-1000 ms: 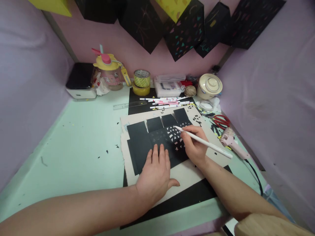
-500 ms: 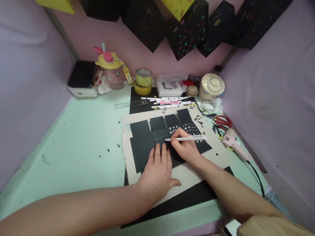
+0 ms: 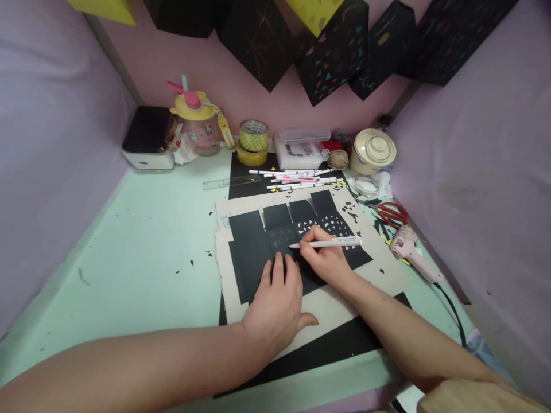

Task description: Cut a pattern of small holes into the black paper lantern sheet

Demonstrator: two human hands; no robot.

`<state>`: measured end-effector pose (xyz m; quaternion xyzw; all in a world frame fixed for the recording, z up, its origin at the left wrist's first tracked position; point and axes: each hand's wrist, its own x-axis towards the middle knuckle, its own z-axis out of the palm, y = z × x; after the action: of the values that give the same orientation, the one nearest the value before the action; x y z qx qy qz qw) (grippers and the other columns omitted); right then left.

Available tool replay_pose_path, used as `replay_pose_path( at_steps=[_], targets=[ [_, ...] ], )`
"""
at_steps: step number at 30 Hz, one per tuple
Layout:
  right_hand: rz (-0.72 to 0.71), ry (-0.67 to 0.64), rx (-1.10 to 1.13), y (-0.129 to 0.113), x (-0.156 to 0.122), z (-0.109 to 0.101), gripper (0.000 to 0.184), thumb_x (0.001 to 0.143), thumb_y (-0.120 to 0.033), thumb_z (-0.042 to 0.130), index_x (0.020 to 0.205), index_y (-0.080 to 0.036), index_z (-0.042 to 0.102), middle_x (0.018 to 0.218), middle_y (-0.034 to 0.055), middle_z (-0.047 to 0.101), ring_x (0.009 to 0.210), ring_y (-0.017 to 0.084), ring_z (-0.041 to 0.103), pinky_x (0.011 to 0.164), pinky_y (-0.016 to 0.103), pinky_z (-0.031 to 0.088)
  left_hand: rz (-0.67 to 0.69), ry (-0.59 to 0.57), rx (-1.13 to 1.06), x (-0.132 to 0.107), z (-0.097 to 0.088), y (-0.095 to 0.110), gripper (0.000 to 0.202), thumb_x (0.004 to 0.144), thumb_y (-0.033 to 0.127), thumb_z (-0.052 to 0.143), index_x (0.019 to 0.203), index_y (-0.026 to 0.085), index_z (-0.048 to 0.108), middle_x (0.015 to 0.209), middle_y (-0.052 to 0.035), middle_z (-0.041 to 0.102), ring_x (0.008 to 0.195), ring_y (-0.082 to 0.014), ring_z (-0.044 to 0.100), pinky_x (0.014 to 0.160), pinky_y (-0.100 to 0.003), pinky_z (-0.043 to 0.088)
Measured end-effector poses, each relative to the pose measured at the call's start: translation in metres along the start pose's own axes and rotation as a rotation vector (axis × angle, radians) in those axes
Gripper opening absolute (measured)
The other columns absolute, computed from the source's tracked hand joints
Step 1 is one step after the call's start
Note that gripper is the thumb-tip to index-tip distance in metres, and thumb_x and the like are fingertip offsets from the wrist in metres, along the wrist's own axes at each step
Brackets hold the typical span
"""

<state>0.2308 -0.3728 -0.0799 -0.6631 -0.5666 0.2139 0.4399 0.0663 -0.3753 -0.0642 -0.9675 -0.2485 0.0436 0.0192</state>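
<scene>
- Left hand [image 3: 275, 304]: is pressing palm down over the lower part of the black card [image 3: 252, 252], its fingers lying slightly bent and narrowly spaced, its thumb pointing out to the right; it is gripping nothing.
- Right hand [image 3: 325, 255]: is holding a white pen [image 3: 331, 242] between closed fingers and thumb, the tip pointing left over the card, just above the left fingertips; whether it is touching the surface, one cannot tell.
- Black card: is lying flat on a white board [image 3: 370, 281], showing small cut-out shapes on its right panel and faint drawn outlines on the panel beside it.
- White board: is resting partly over a black sheet [image 3: 297, 367] on the green table [image 3: 163, 229].
- Beyond the card: slim markers [image 3: 297, 179] are lying in a loose pile, a clear ruler [image 3: 228, 182] nearby.
- Right side: red-handled scissors [image 3: 392, 214] and a glue gun [image 3: 415, 255] are lying near dark scraps [image 3: 349, 211].
</scene>
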Motion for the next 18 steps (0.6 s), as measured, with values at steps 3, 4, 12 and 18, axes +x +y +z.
replay_pose_path(
  at_steps=[3,4,12,18],
  targets=[
    [-0.004,-0.002,-0.017,-0.0001,0.0,-0.0002,0.019,0.082,-0.021,0.056,0.065,-0.022,0.048,0.059,-0.0038,0.052,0.055,0.012,0.048,0.054,0.026,0.038,-0.003,-0.01,0.001,-0.0005,-0.0003,0.0005,0.089,0.082,0.073,0.047,0.136,0.002,0.051,0.142,-0.0261,0.046,0.133,-0.0426,0.04,0.106,-0.052,0.04],
    [-0.006,-0.005,-0.023,-0.0002,0.0,-0.0003,0.018,0.082,-0.021,0.056,0.065,-0.022,0.049,0.06,-0.0035,0.053,0.055,0.013,0.049,0.055,0.026,0.038,-0.006,-0.012,0.002,-0.0005,-0.0006,0.0005,0.089,0.082,0.073,0.047,0.136,0.003,0.051,0.142,-0.0259,0.046,0.133,-0.0424,0.04,0.106,-0.051,0.039],
    [-0.008,-0.072,-0.015,-0.0018,-0.0002,-0.0018,0.017,0.084,-0.023,0.056,0.068,-0.021,0.052,0.063,-0.0021,0.058,0.058,0.013,0.052,0.057,0.026,0.04,-0.007,-0.003,-0.014,-0.0002,-0.0008,0.0003,0.09,0.082,0.072,0.048,0.136,0.001,0.051,0.142,-0.0271,0.045,0.133,-0.0429,0.039,0.107,-0.052,0.039],
    [0.006,-0.062,0.018,0.0011,0.0005,-0.001,0.019,0.079,-0.019,0.055,0.063,-0.022,0.045,0.059,-0.0039,0.053,0.055,0.012,0.048,0.054,0.025,0.038,-0.006,-0.004,-0.014,-0.0002,-0.0007,0.0005,0.091,0.081,0.073,0.049,0.136,0.001,0.05,0.142,-0.0271,0.044,0.134,-0.0433,0.039,0.107,-0.052,0.039]
  ],
)
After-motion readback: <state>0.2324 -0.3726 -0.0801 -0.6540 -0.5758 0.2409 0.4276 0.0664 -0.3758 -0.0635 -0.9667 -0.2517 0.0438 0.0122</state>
